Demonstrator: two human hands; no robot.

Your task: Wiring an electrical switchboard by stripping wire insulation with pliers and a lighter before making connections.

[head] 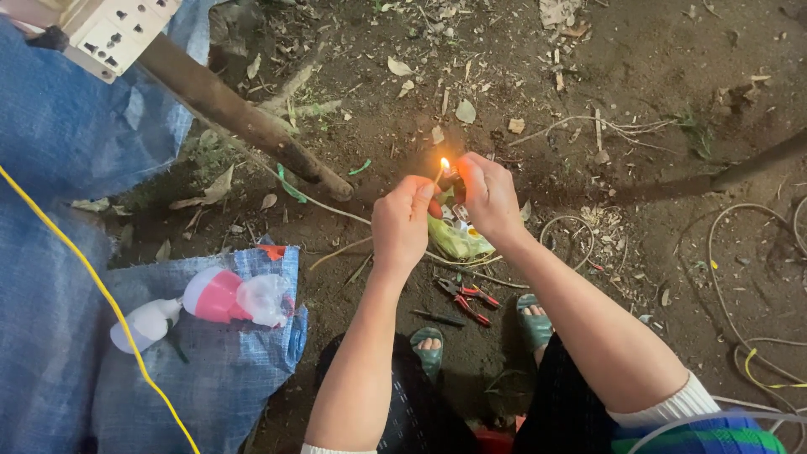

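Broadly, ground: bare dark soil [639,50] strewn with dry leaves, twigs and loose cables.
Tarp: blue woven sheet [50,277] covering the left side, a yellow cord [101,290] running across it.
Pole: wooden post [244,118] slanting from the upper left, a white socket board [118,29] at its top end.
Bulbs: a pink-and-white lamp [231,296] and a white one [145,324] lying on the tarp's corner.
Left hand: [402,223] clenched around a red lighter [435,206], thumb on top.
Right hand: [490,197] pinching a small dark piece [454,181] right at the flame [445,165].
Bag: green plastic packet [454,240] on the soil under both hands.
Pliers: red-handled pair [466,296] near the sandalled feet.
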